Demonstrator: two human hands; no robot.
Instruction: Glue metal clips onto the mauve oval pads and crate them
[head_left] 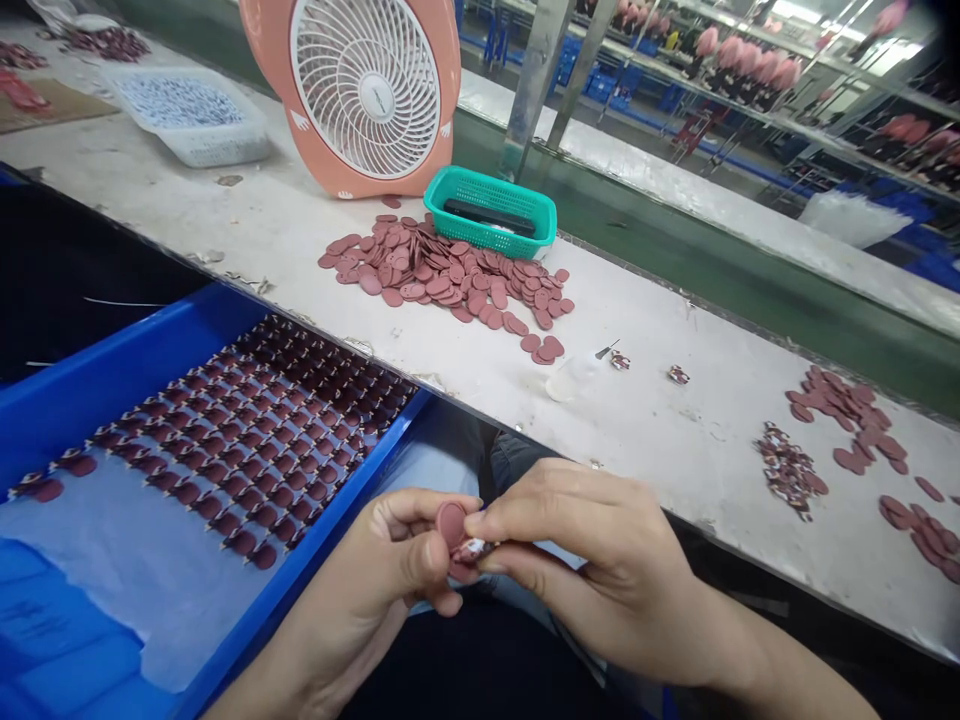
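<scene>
Factory racks hung with pink pieces line the far background, beyond a long white worktop (450, 380). The left hand (360, 590) is curled nearly shut, its thumb and fingers pinching a mauve oval piece (452, 525) upright. The right hand (615, 570), also mostly closed, brings its thumb and forefinger to the oval's lower edge, gripping a small patterned piece (474, 549) that touches it; the fingers hide exactly how the two meet. Both hands are just off the worktop's near edge, above the person's lap, with a denim knee (517, 460) showing behind them.

Just left of the left hand sits a blue tray (127, 340) lined with pale paper, carrying tight diagonal rows of matching ovals with patterned tops (247, 450). Ahead on the worktop spreads a loose pile of mauve ovals (442, 265), with a green plastic basket (491, 212) behind it holding a black object (487, 216). To the right lie a heap of patterned pieces (787, 470) and more scattered ovals (847, 420). A pink desk fan (367, 90) and a white plastic basket (187, 115) stand farther back.
</scene>
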